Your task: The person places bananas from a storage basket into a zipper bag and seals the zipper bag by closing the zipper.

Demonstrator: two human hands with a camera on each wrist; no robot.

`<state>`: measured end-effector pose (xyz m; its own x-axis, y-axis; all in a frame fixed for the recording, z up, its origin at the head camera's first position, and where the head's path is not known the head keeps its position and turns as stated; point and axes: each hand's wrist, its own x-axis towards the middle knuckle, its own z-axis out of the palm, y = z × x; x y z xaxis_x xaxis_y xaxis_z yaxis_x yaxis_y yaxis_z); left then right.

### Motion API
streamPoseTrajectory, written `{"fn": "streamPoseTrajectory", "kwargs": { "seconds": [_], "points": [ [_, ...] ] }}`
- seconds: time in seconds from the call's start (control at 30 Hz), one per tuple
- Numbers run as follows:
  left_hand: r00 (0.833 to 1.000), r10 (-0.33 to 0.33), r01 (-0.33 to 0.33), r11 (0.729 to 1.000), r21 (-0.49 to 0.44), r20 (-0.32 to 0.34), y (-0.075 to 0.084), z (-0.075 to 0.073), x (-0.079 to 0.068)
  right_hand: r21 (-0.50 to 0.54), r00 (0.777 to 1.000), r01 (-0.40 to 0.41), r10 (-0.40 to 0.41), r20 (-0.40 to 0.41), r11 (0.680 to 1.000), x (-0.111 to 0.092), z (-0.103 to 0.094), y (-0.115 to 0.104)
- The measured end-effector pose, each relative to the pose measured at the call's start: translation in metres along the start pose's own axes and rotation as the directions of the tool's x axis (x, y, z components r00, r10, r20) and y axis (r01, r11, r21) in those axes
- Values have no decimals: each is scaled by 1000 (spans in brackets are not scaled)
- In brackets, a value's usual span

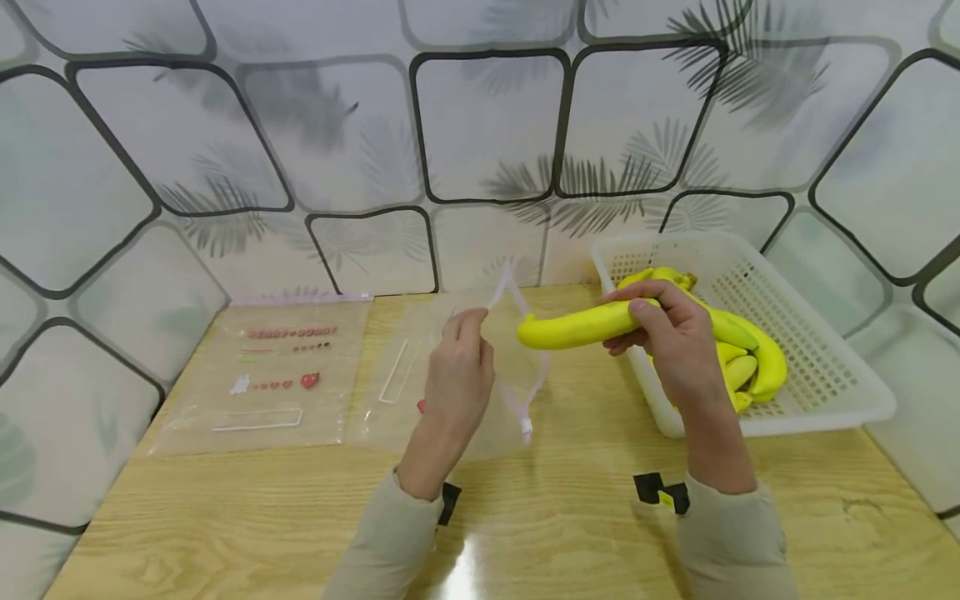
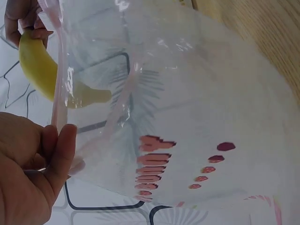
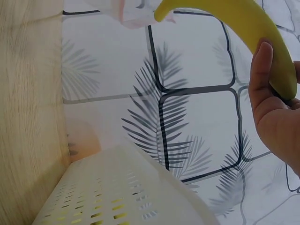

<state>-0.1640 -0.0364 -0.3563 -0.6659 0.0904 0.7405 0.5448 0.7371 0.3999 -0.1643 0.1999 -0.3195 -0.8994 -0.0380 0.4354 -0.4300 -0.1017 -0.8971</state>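
Note:
My left hand pinches the pink-edged rim of a clear zip bag, whose mouth gapes toward the right. Small red prints run along the bag's film in the left wrist view. In my right hand is a yellow banana, gripped at one end between thumb and fingers. The banana lies nearly level, its stem end pointing left at the bag's mouth. From the left wrist camera, that end shows through the clear film near the opening.
A second zip bag with red prints lies flat on the wooden table at left. At right stands a white perforated basket holding several more bananas. A patterned cloth wall rises behind the table.

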Motion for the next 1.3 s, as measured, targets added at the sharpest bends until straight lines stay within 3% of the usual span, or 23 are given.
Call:
{"fn": "streamPoseTrajectory", "kwargs": {
  "seconds": [0.3, 0.6, 0.83, 1.13, 1.23, 1.3],
  "points": [
    [988, -131, 125, 990, 69, 79, -2, -4, 0, 0, 1000, -2, 2, -7, 1000, 0, 4, 6],
    [993, -107, 100, 988, 118, 54, -2, -5, 0, -109, 992, -55, 67, 103, 992, 1, 7, 13],
    [990, -129, 117, 977, 176, 60, -3, -5, 1, -150, 988, -67, 86, 125, 986, 3, 8, 15],
    [942, -291, 258, 946, 197, 164, -1, -7, 0, -157, 988, -59, 80, 133, 986, 3, 8, 16],
    [930, -310, 260, 934, 244, 197, -1, -7, 0, -159, 988, -61, 82, 133, 985, 3, 9, 17],
    [920, -306, 227, 925, 305, 243, 0, -6, -1, -163, 988, -62, 84, 132, 985, 3, 9, 18]
  ]
}}
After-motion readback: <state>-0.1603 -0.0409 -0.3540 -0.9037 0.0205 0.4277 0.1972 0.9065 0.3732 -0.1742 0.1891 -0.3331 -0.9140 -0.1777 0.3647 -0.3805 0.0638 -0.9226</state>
